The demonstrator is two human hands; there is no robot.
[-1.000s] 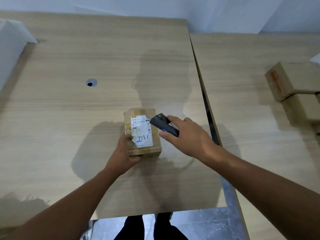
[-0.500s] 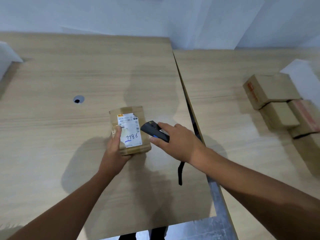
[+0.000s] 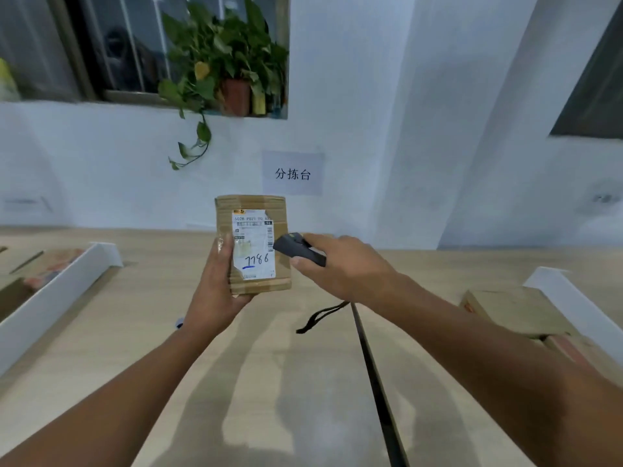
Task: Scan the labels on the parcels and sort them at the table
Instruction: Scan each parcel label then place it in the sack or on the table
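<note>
Gripping a parcel [image 3: 253, 245], the left hand [image 3: 215, 291] hangs over wooden tables [image 3: 269, 382]; right hand [image 3: 350, 271] grips scanner [image 3: 299, 253]; white wall [image 3: 371, 129] behind.

Dim, bluish, soft light; faint shadows on the table [image 3: 269, 382]; edges bend and blur.

Label [image 3: 254, 246] fine print blurred; scanner [image 3: 297, 252] rear inside right hand [image 3: 347, 268]
</note>
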